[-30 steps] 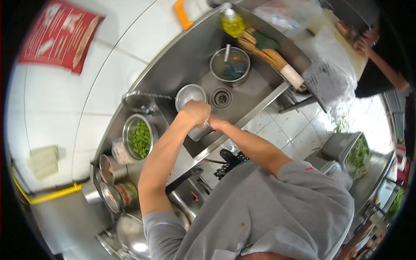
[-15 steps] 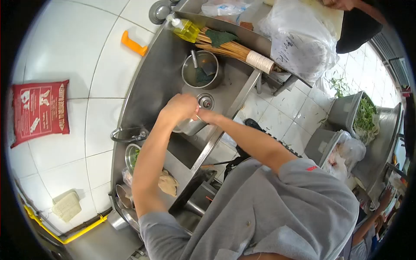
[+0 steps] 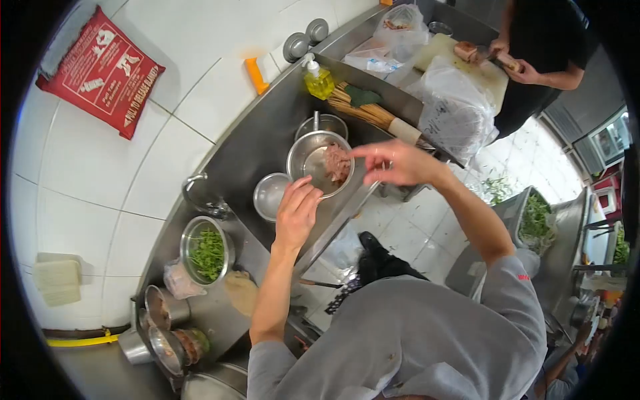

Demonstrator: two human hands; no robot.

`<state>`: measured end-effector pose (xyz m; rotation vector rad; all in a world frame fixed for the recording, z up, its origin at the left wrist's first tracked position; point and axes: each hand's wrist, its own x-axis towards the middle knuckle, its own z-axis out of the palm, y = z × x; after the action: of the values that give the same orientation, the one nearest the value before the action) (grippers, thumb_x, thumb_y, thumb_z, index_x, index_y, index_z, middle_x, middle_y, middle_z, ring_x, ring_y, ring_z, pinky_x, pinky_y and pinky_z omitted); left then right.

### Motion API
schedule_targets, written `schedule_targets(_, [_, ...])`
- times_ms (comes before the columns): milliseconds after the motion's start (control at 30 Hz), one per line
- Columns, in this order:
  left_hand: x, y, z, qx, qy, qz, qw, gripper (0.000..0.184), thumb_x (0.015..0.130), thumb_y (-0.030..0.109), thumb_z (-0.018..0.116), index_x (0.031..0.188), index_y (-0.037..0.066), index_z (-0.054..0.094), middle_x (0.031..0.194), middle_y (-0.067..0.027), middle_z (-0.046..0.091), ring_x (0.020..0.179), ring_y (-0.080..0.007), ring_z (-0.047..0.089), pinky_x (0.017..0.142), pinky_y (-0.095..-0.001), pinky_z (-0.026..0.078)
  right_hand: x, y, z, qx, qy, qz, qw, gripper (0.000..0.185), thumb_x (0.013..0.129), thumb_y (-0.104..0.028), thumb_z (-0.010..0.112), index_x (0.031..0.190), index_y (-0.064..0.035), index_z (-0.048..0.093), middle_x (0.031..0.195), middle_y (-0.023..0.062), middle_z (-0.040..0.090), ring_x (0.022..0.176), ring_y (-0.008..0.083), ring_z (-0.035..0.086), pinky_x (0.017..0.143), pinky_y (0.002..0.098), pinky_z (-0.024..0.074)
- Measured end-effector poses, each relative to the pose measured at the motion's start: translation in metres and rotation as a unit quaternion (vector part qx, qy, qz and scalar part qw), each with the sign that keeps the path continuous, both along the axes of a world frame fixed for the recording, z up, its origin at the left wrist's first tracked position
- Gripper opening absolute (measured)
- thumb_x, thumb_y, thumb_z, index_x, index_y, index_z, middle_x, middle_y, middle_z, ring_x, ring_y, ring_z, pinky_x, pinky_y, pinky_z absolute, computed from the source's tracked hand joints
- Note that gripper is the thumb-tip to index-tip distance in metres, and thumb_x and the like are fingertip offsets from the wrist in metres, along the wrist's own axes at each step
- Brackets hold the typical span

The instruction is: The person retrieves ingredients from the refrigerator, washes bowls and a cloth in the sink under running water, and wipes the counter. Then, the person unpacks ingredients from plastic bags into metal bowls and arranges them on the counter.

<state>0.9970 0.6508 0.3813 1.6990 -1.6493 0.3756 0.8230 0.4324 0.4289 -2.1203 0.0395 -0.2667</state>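
Hidden: we lose most of the rear pot [image 3: 335,125] behind the bowl [image 3: 308,159] of pink chunks [image 3: 338,163] | Contact: we cannot tell whether the left hand [image 3: 297,215] touches that bowl's rim | Cut off: a co-worker [image 3: 543,63] by the top edge, a large pot [image 3: 208,388] by the bottom | Too small: marks [image 3: 432,125] on the plastic bag [image 3: 460,100], which we cannot read

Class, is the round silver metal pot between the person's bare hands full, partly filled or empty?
Partly filled. In the pot, pale pink pieces heap on one side; bare metal shows beside them.
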Motion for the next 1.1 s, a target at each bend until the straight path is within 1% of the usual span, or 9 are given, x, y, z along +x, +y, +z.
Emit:
schedule_targets(200, [-0.073, -0.047, -0.007, -0.019, 0.063, -0.120, 0.991, 0.018, 0.075, 0.001, 0.069, 0.092, 0.005, 0.066, 0.102, -0.0068, 0.061, 0.113, -0.0298, 0.055, 0.096, -0.0447, 0.044, -0.076, 0.013, -0.049, -0.228, -0.092, -0.182, 0.952, 0.032, 0.068, -0.014, 0.078, 0.094, -0.0083, 0.060, 0.082, 0.0094, 0.058, 0.075, 0.0276, 0.060, 0.064, 0.0364, 0.0489])
schedule_targets(333, [-0.149, -0.074, -0.027, 0.030, 0.101, -0.192, 0.976, 0.026, 0.079, 0.000, 0.067, 0.103, 0.007, 0.066, 0.117, -0.0100, 0.057, 0.120, -0.0316, 0.050, 0.098, -0.0407, 0.043, -0.190, 0.032, -0.103, -0.137, -0.004, -0.375, 0.917, 0.030, 0.071, -0.015, 0.074, 0.095, -0.0091, 0.059, 0.083, 0.0120, 0.057, 0.078, 0.0341, 0.057, 0.069, 0.0415, 0.0469])
schedule_targets(400, [-0.184, -0.080, -0.049, 0.066, 0.162, -0.235, 0.956, 0.032, 0.081, 0.003, 0.065, 0.112, 0.010, 0.063, 0.125, -0.0119, 0.053, 0.120, -0.0327, 0.049, 0.098, -0.0413, 0.043, -0.250, 0.054, -0.141, -0.102, 0.002, -0.502, 0.859, 0.028, 0.068, -0.007, 0.075, 0.090, -0.0059, 0.058, 0.082, 0.0114, 0.057, 0.078, 0.0309, 0.057, 0.070, 0.0395, 0.0468])
schedule_targets(533, [-0.246, -0.098, -0.089, 0.181, 0.226, -0.285, 0.914, 0.026, 0.085, 0.008, 0.062, 0.111, 0.009, 0.063, 0.129, -0.0127, 0.051, 0.116, -0.0297, 0.053, 0.093, -0.0367, 0.047, -0.357, 0.124, -0.209, 0.011, 0.074, -0.763, 0.641, 0.034, 0.070, -0.006, 0.073, 0.101, -0.0052, 0.061, 0.082, 0.0124, 0.059, 0.076, 0.0287, 0.060, 0.068, 0.0340, 0.0504])
schedule_targets(600, [-0.279, -0.120, -0.100, 0.207, 0.236, -0.319, 0.894, 0.023, 0.083, 0.008, 0.064, 0.106, 0.007, 0.064, 0.128, -0.0126, 0.052, 0.112, -0.0292, 0.056, 0.092, -0.0368, 0.047, -0.417, 0.156, -0.268, 0.000, 0.087, -0.824, 0.559, 0.029, 0.070, -0.006, 0.072, 0.098, -0.0049, 0.063, 0.082, 0.0138, 0.061, 0.080, 0.0308, 0.062, 0.069, 0.0367, 0.0509])
schedule_targets(667, [-0.318, -0.159, -0.107, 0.242, 0.245, -0.364, 0.865, 0.021, 0.083, 0.008, 0.065, 0.104, 0.007, 0.065, 0.128, -0.0124, 0.052, 0.107, -0.0282, 0.059, 0.090, -0.0367, 0.047, -0.447, 0.169, -0.267, -0.043, 0.172, -0.852, 0.493, 0.023, 0.069, -0.009, 0.073, 0.090, -0.0061, 0.062, 0.082, 0.0137, 0.061, 0.081, 0.0319, 0.060, 0.070, 0.0390, 0.0487])
schedule_targets(867, [-0.433, -0.300, -0.095, 0.303, 0.198, -0.454, 0.814, 0.022, 0.085, 0.011, 0.064, 0.107, 0.011, 0.066, 0.130, -0.0105, 0.049, 0.099, -0.0255, 0.063, 0.085, -0.0364, 0.050, -0.526, 0.064, -0.271, -0.072, 0.102, -0.883, 0.453, 0.020, 0.067, -0.007, 0.071, 0.085, -0.0075, 0.062, 0.081, 0.0121, 0.061, 0.081, 0.0313, 0.058, 0.072, 0.0400, 0.0460])
schedule_targets(1000, [-0.488, -0.393, -0.097, 0.278, 0.233, -0.437, 0.823, 0.022, 0.085, 0.009, 0.063, 0.107, 0.008, 0.066, 0.131, -0.0116, 0.048, 0.096, -0.0241, 0.064, 0.082, -0.0344, 0.052, -0.571, -0.057, -0.243, -0.062, 0.055, -0.817, 0.571, 0.015, 0.070, -0.006, 0.067, 0.083, -0.0058, 0.061, 0.080, 0.0122, 0.058, 0.073, 0.0285, 0.057, 0.065, 0.0377, 0.0455])
schedule_targets(1100, [-0.516, -0.452, -0.081, 0.291, 0.300, -0.424, 0.804, 0.020, 0.086, 0.008, 0.062, 0.106, 0.006, 0.066, 0.133, -0.0110, 0.046, 0.094, -0.0212, 0.064, 0.079, -0.0319, 0.054, -0.595, -0.156, -0.221, -0.057, -0.045, -0.845, 0.529, 0.015, 0.069, -0.006, 0.068, 0.082, -0.0047, 0.060, 0.077, 0.0119, 0.058, 0.071, 0.0271, 0.058, 0.063, 0.0364, 0.0456])
